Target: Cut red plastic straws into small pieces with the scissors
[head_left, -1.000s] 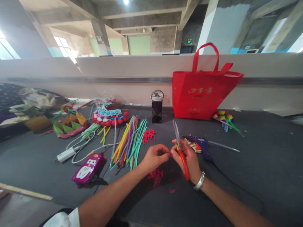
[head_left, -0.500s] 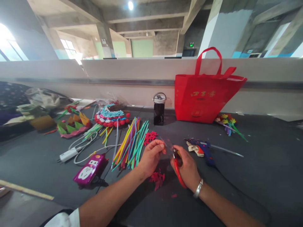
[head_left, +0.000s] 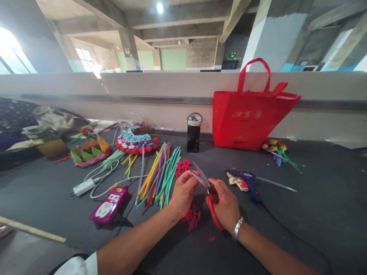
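My right hand point(head_left: 225, 204) is closed round a pair of scissors point(head_left: 212, 211) with red handles, its blades spread apart and pointing up and left. The blade tips lie close to the fingertips of my left hand point(head_left: 183, 193). Thumb and finger of that hand pinch a small red piece, mostly hidden by the fingers and blades. Just behind the left hand is a pile of red cut pieces point(head_left: 182, 167). A second heap of red pieces point(head_left: 192, 218) lies on the dark table below my hands, with a red scrap point(head_left: 211, 238) nearer me.
Left of my hands lie colourful pipe cleaners point(head_left: 159, 175), a purple power socket point(head_left: 109, 206) and a white charger point(head_left: 83, 187). A blue glue gun point(head_left: 250, 185) with its cord is on the right. Behind stand a dark bottle point(head_left: 194, 137) and a red bag point(head_left: 252, 122).
The scissor blades have swung leftward to my left fingertips and now show clearly spread. My left hand has shifted slightly; the things on the table stay put.
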Action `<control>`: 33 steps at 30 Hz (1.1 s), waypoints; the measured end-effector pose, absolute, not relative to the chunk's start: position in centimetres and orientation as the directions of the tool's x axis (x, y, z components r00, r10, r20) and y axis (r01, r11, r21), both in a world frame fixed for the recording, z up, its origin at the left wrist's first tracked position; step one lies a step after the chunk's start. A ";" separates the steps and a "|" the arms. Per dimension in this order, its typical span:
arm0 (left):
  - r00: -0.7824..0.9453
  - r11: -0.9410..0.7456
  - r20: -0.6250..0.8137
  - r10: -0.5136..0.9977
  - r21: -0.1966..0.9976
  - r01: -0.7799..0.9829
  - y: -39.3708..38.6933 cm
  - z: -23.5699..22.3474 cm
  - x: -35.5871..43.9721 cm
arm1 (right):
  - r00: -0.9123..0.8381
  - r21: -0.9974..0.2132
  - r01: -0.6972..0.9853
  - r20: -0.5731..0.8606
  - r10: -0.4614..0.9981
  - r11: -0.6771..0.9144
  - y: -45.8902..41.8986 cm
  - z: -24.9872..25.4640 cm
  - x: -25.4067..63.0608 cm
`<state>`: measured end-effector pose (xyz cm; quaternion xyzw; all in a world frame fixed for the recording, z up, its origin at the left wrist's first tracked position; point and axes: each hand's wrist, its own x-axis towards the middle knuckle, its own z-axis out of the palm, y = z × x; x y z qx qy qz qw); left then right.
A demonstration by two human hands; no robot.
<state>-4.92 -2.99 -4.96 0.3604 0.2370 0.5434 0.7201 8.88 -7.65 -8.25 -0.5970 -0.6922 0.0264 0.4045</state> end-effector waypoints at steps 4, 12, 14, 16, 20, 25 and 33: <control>0.293 0.132 0.067 0.954 0.781 -0.610 -3.1 -4.9 -4.9 | 0.042 -0.506 0.816 0.532 0.846 0.278 -7.6 -8.5 9.0; 0.243 0.116 0.046 0.969 0.782 -0.612 -3.1 -4.9 -4.9 | 0.035 -0.471 0.832 0.569 0.821 0.292 -7.4 -8.9 9.2; 0.232 0.109 0.046 0.972 0.782 -0.613 -3.1 -4.8 -4.9 | 0.036 -0.466 0.837 0.570 0.821 0.287 -7.4 -8.9 9.2; 0.229 0.106 0.048 0.972 0.783 -0.614 -3.1 -4.8 -4.9 | 0.040 -0.465 0.842 0.560 0.827 0.274 -7.4 -8.7 9.3; 0.233 0.101 0.056 0.971 0.785 -0.611 -3.1 -4.9 -4.9 | 0.039 -0.466 0.844 0.549 0.835 0.267 -7.4 -8.5 9.3; 0.239 0.100 0.061 0.969 0.788 -0.608 -3.0 -5.0 -5.0 | 0.041 -0.473 0.839 0.550 0.834 0.270 -7.4 -8.8 9.3; 0.247 0.115 0.058 0.967 0.769 -0.628 -3.1 -4.8 -4.9 | 0.030 -0.482 0.822 0.568 0.823 0.303 -7.3 -9.3 9.4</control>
